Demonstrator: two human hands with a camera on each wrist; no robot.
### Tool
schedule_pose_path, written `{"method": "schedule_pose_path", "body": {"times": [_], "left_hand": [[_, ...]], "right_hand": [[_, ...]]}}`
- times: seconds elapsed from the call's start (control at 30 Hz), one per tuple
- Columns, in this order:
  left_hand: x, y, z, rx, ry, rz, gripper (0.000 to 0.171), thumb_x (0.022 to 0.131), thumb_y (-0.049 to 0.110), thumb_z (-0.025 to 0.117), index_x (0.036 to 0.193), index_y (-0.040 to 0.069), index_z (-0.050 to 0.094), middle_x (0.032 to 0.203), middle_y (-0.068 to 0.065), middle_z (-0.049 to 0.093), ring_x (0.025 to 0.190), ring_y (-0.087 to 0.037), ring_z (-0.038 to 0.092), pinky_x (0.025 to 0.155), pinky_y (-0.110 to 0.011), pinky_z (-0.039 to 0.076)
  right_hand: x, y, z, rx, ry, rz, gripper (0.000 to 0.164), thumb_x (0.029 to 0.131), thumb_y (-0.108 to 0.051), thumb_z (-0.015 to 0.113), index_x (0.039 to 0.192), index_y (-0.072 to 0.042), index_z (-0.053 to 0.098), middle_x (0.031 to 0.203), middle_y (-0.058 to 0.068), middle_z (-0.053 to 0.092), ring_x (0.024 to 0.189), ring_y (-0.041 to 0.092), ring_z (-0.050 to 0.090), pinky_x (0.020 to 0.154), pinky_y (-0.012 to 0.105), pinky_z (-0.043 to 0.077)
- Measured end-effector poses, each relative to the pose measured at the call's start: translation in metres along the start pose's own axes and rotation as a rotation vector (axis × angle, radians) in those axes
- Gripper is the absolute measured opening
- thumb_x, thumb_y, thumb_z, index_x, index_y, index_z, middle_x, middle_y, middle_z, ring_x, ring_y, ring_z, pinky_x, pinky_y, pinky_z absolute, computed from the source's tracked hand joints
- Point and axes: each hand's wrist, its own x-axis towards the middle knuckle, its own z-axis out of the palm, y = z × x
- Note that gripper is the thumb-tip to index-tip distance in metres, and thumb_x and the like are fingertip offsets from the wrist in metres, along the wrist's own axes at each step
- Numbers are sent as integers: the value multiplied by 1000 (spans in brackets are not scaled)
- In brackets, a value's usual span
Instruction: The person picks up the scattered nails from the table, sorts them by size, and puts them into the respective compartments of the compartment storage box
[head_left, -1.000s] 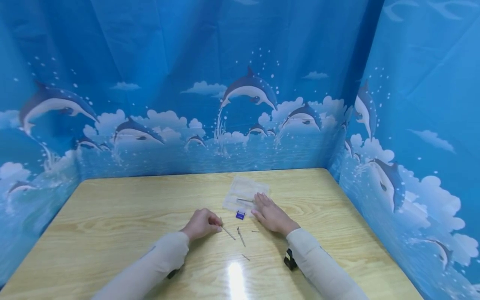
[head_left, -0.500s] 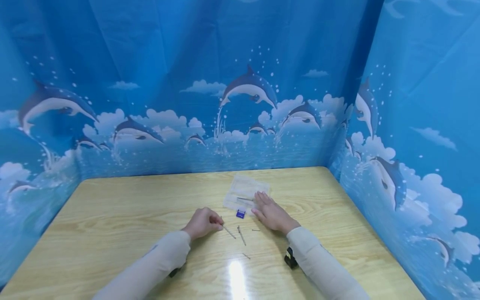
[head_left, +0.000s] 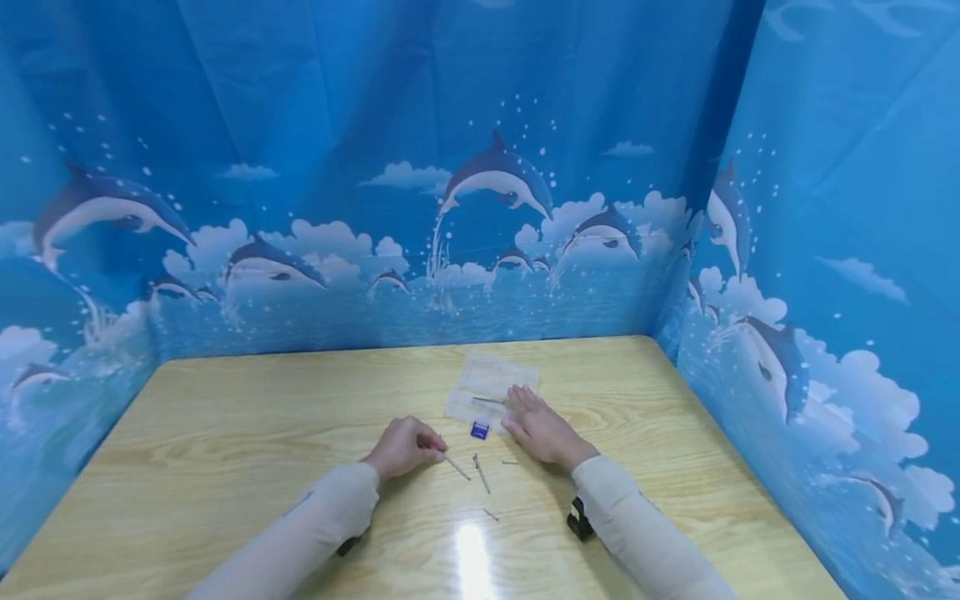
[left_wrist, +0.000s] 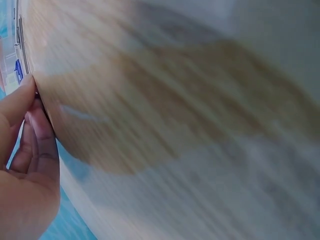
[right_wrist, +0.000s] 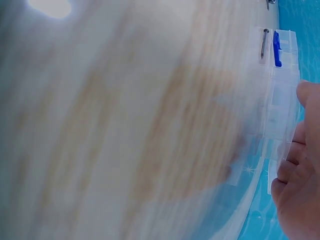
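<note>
Between its thumb and fingers, the left hand (head_left: 405,447) pinches the far end of a long thin nail (head_left: 458,467) at the tabletop. In the left wrist view, the fingertips meet low beside the wood, and the pinched end is mostly covered. The right hand (head_left: 546,429) rests with outstretched fingers on a clear plastic case (head_left: 491,375) with a blue latch (head_left: 479,430). A long nail (head_left: 489,401) lies within the case's outline. The right wrist view shows the case's wall (right_wrist: 277,107) beside the fingers and a nail with a flat head (right_wrist: 264,44) near the latch.
Between the hands lie another long nail (head_left: 482,474), a short nail (head_left: 510,462) and a second short nail (head_left: 491,515) on the wooden table (head_left: 300,417). A blue dolphin-print curtain (head_left: 337,250) stands behind the table and along its right side.
</note>
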Motion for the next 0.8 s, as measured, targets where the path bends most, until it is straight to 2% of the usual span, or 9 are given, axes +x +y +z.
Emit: {"method": "schedule_pose_path", "body": {"times": [0.33, 0.57, 0.8], "left_hand": [[1, 2, -1, 21, -16, -4, 9, 76, 9, 79, 79, 15, 74, 77, 6, 71, 69, -7, 58, 71, -29, 50], [-2, 1, 0, 44, -23, 47, 6, 77, 10, 78, 78, 15, 74, 75, 7, 71, 69, -6, 59, 73, -30, 51], [-2, -1, -2, 32, -26, 61, 5, 77, 11, 78, 77, 14, 74, 78, 4, 72, 75, -8, 63, 79, -34, 53]], "right_hand": [[-1, -1, -1, 1, 2, 5, 63, 104, -42, 31, 150, 0, 18, 157, 18, 17, 146, 31, 13, 118, 43, 14], [-1, 0, 2, 4, 12, 4, 63, 104, -41, 31, 150, 0, 19, 157, 17, 18, 146, 31, 14, 118, 42, 14], [0, 2, 3, -7, 10, -1, 63, 104, -42, 30, 150, -1, 18, 157, 17, 17, 146, 31, 13, 118, 42, 14]]}}
